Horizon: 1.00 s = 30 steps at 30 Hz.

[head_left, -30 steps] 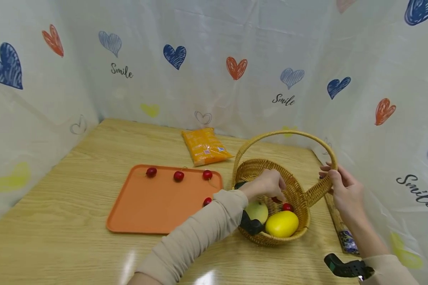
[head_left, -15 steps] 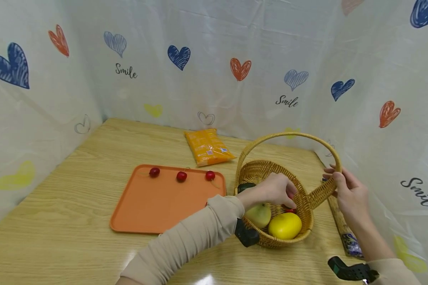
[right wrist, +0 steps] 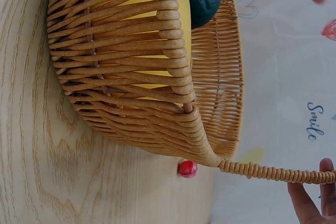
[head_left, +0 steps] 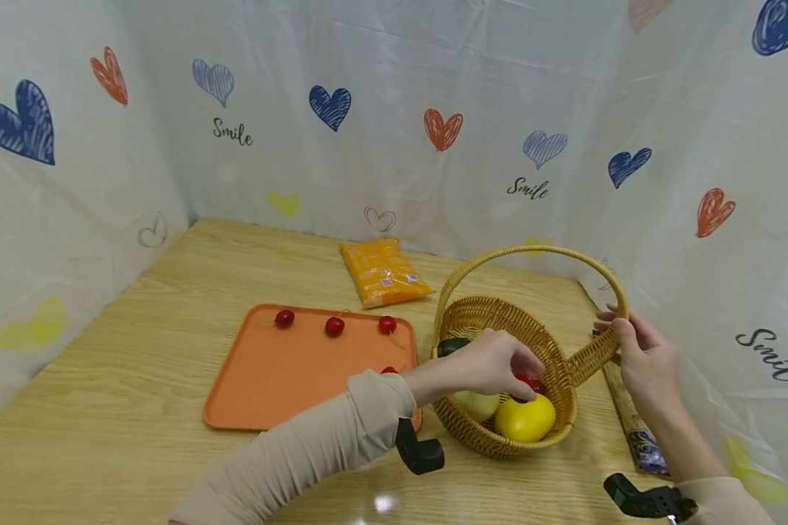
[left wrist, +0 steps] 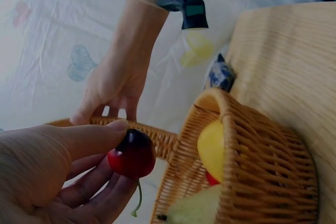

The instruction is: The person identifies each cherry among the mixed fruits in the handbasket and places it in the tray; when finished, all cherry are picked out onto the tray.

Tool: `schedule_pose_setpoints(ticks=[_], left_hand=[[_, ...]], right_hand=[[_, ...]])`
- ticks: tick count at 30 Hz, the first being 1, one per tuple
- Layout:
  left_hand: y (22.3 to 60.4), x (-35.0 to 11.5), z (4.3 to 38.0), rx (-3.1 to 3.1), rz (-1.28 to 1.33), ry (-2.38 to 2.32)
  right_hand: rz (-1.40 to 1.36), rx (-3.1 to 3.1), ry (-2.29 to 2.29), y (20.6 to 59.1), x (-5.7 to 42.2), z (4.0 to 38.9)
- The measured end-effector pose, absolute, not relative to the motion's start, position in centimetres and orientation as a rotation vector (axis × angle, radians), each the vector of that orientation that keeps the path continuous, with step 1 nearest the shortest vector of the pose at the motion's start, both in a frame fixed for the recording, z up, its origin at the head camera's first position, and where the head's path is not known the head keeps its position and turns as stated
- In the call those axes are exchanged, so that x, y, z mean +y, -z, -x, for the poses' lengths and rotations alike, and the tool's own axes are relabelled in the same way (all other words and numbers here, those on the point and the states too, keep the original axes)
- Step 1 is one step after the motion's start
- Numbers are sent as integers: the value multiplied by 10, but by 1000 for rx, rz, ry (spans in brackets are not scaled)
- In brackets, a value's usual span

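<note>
My left hand [head_left: 495, 361] is over the wicker basket [head_left: 551, 343], and in the left wrist view it pinches a dark red cherry [left wrist: 134, 153] between thumb and fingers, its green stem hanging down. Inside the basket lie a yellow lemon-like fruit [head_left: 525, 418], a pale green pear-like fruit [head_left: 478, 405] and a dark green item [head_left: 452, 345]. A red cherry [left wrist: 211, 178] shows between the fruits in the left wrist view. My right hand [head_left: 643, 357] grips the basket's arched handle [head_left: 532, 249] at its right side. The basket stands tilted on the table.
Left of the basket is an orange tray [head_left: 269, 394] with cherries [head_left: 334, 326], one partly behind my left sleeve. An orange packet [head_left: 384, 273] lies behind it. A long patterned item [head_left: 643, 441] lies by the right edge. A small red item [right wrist: 187, 169] sits beyond the basket.
My left hand has drawn back and a little left from deeper in the basket, its forearm swinging left. A tray cherry has come back into view. My right hand stays on the handle.
</note>
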State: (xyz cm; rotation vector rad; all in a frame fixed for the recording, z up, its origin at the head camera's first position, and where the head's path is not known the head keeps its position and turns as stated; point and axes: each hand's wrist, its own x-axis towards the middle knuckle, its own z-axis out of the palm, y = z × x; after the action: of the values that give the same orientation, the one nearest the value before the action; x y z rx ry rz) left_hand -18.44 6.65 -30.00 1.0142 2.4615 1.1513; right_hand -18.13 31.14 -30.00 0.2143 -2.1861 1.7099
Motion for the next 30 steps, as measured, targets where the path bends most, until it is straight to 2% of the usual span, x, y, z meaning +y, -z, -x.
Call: schedule_pose_setpoints(ticks=[10, 20, 30], left_hand=[[308, 25, 180, 2419, -1031, -1341], [320, -23, 176, 2273, -870, -1582], [337, -86, 184, 2410, -712, -1507]], right_hand=[[-231, -2180, -1732, 302, 313, 183], [-229, -2199, -1696, 303, 312, 181], [-217, -2203, -1684, 302, 311, 184]])
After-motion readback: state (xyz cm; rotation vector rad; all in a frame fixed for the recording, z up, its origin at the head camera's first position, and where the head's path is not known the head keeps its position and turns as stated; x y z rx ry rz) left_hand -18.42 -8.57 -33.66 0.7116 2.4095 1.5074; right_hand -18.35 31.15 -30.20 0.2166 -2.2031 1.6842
